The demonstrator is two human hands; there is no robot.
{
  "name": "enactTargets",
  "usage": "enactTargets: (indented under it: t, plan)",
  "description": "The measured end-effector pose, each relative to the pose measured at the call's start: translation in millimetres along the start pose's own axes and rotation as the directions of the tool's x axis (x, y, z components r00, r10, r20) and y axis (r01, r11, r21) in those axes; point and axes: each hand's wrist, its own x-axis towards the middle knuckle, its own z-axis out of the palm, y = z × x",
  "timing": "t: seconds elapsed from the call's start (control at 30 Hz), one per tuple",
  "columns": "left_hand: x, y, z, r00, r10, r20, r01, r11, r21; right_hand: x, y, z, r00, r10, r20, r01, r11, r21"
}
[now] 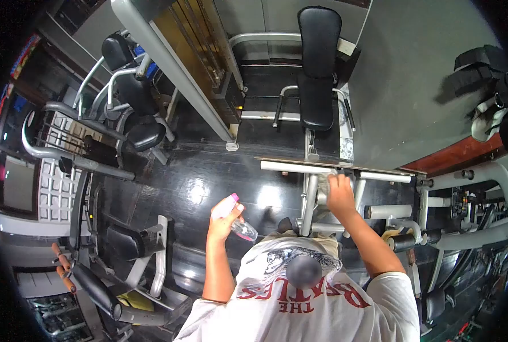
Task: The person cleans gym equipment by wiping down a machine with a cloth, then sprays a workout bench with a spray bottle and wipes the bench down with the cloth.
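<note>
My left hand [222,222] is wrapped round a clear spray bottle [245,230] with a pink top, held tilted in front of my shirt. To the right, my right hand [341,196] is closed on a greyish cloth [323,185], its fingers at the top of a gym machine's frame. Beside that hand runs a pale metal bar [291,167], with a thin flat edge just behind it. Part of the cloth is hidden behind my fingers.
Ahead stands a black padded seat [315,102] with side handles. A weight-stack machine [225,97] rises left of it. More padded machines [145,134] stand at the left, and a thick grey frame [482,233] curves at the right. Boxing gloves [485,122] hang by the right wall.
</note>
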Motion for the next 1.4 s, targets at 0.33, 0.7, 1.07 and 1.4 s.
enactTargets:
  t: [0.33, 0.7, 1.07, 1.4]
  plan:
    - [2.0, 3.0, 9.1, 0.999, -0.001, 0.041, 0.001, 1.0, 0.007, 41.3, -93.9, -23.0, 0.923, -0.329, -0.199, 0.376, 0.88, 0.289]
    - [-24.0, -5.4, -2.4, 1.0, 0.028, -0.005, -0.028, 0.999, -0.023, 78.4, -92.0, 32.0, 0.79, -0.612, 0.026, 0.602, 0.768, -0.221]
    - [-19.7, -13.4, -11.7, 0.996, -0.026, -0.089, 0.022, 0.998, -0.055, 13.8, 14.3, -26.0, 0.987, -0.131, 0.092, 0.149, 0.958, -0.244]
    - [2.5, -12.7, 5.2, 0.999, -0.04, -0.023, 0.04, 0.999, -0.027, 27.1, -68.1, -36.1, 0.97, -0.174, -0.172, 0.226, 0.907, 0.356]
